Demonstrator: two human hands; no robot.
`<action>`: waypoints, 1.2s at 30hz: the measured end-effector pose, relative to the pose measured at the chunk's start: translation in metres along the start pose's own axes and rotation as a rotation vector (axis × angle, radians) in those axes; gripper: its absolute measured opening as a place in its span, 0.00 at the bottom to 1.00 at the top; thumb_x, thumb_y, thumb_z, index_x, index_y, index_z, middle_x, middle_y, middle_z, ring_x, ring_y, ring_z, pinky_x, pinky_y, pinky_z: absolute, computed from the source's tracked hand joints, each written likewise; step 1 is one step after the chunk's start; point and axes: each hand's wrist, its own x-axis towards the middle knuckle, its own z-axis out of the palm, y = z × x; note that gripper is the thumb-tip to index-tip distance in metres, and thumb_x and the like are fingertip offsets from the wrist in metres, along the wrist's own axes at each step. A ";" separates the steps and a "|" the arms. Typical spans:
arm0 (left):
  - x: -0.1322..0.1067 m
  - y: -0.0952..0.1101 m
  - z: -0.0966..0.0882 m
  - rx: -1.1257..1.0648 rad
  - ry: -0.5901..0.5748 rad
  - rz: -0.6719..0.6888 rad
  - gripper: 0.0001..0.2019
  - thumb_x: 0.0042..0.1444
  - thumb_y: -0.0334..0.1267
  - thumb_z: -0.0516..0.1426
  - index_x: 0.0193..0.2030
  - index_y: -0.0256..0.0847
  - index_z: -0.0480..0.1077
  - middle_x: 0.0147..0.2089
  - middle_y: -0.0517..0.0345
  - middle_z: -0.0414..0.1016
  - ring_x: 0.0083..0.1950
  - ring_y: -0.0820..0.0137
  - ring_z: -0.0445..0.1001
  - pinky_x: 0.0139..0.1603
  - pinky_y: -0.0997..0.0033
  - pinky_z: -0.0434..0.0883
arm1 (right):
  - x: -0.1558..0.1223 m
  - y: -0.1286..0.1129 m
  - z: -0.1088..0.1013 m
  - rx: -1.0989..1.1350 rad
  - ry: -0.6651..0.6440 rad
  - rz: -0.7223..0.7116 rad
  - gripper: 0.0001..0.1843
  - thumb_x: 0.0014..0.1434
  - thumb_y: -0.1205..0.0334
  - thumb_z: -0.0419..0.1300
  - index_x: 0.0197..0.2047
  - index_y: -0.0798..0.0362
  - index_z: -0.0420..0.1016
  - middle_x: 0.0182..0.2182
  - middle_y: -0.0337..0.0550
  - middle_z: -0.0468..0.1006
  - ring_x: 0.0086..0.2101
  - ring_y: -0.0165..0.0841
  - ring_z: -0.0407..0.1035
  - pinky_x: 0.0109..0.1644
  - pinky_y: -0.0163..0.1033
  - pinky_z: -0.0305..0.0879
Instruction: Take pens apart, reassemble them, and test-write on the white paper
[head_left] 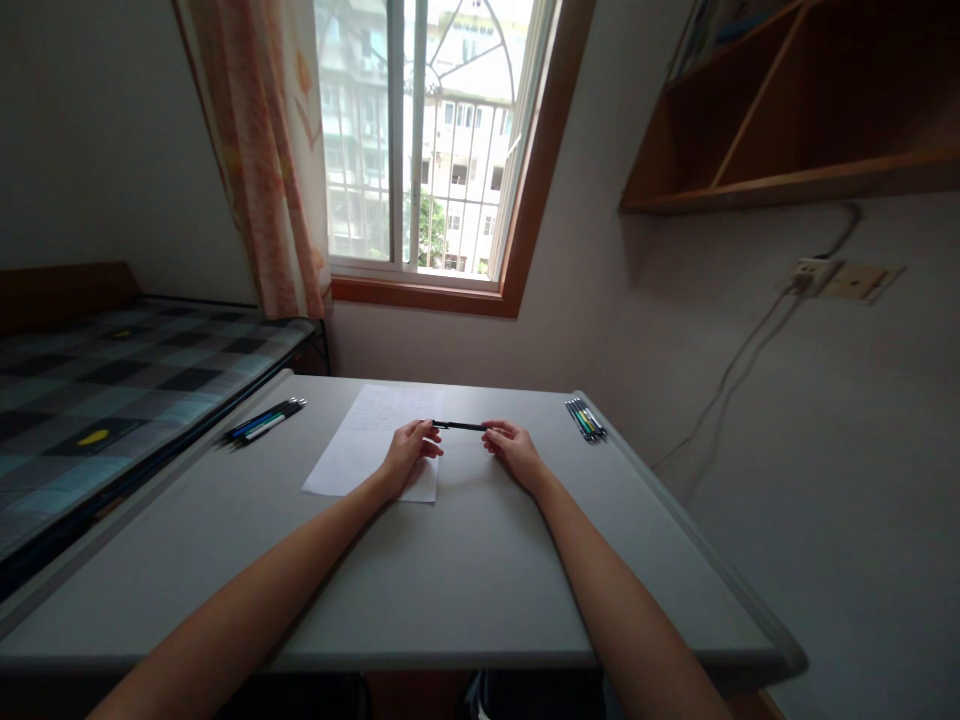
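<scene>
A slim black pen [463,427] is held level above the table, stretched between my two hands. My left hand [409,452] pinches its left end, where a clip shows, and lies over the right part of a white sheet of paper [352,450]. At the other end, the fingertips of my right hand [514,448] close on the pen. Whether it is a ballpoint or another kind of pen I cannot tell.
The grey-white table [480,580] carries a bunch of pens [264,422] at the left and another row of pens [585,420] near the right edge. A bed [150,370] adjoins on the left. A wall shelf [750,130] hangs upper right, above a socket with a cable [731,375].
</scene>
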 end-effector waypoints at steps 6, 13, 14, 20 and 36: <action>0.001 -0.002 -0.001 0.030 -0.008 0.003 0.17 0.45 0.49 0.57 0.33 0.35 0.66 0.29 0.57 0.70 0.25 0.72 0.73 0.29 0.73 0.66 | -0.002 -0.003 0.000 -0.060 -0.044 -0.022 0.16 0.42 0.57 0.64 0.36 0.54 0.74 0.25 0.40 0.75 0.25 0.26 0.65 0.31 0.33 0.59; 0.000 -0.002 -0.001 0.008 0.020 0.004 0.17 0.45 0.49 0.57 0.32 0.36 0.65 0.28 0.59 0.69 0.25 0.73 0.72 0.28 0.74 0.66 | -0.003 -0.005 0.001 -0.108 -0.072 -0.043 0.15 0.43 0.58 0.63 0.36 0.54 0.74 0.25 0.41 0.75 0.25 0.27 0.64 0.32 0.34 0.59; 0.000 -0.002 -0.001 0.008 0.022 0.004 0.17 0.45 0.49 0.57 0.32 0.35 0.65 0.28 0.59 0.69 0.25 0.73 0.72 0.28 0.74 0.66 | -0.003 -0.005 0.001 -0.108 -0.071 -0.041 0.15 0.43 0.58 0.63 0.36 0.54 0.74 0.25 0.41 0.75 0.25 0.27 0.64 0.32 0.34 0.59; 0.000 -0.003 -0.001 0.001 0.022 0.016 0.16 0.46 0.48 0.57 0.31 0.35 0.65 0.27 0.59 0.69 0.25 0.73 0.72 0.28 0.74 0.67 | -0.003 -0.004 0.001 -0.099 -0.070 -0.030 0.16 0.43 0.57 0.63 0.36 0.55 0.74 0.25 0.41 0.75 0.25 0.26 0.64 0.31 0.34 0.59; 0.004 -0.007 -0.002 -0.037 0.007 0.007 0.15 0.45 0.47 0.58 0.29 0.35 0.64 0.25 0.59 0.70 0.24 0.72 0.72 0.27 0.72 0.67 | -0.005 -0.007 0.003 -0.091 -0.039 -0.008 0.17 0.42 0.54 0.64 0.35 0.55 0.75 0.25 0.41 0.75 0.24 0.26 0.64 0.32 0.34 0.59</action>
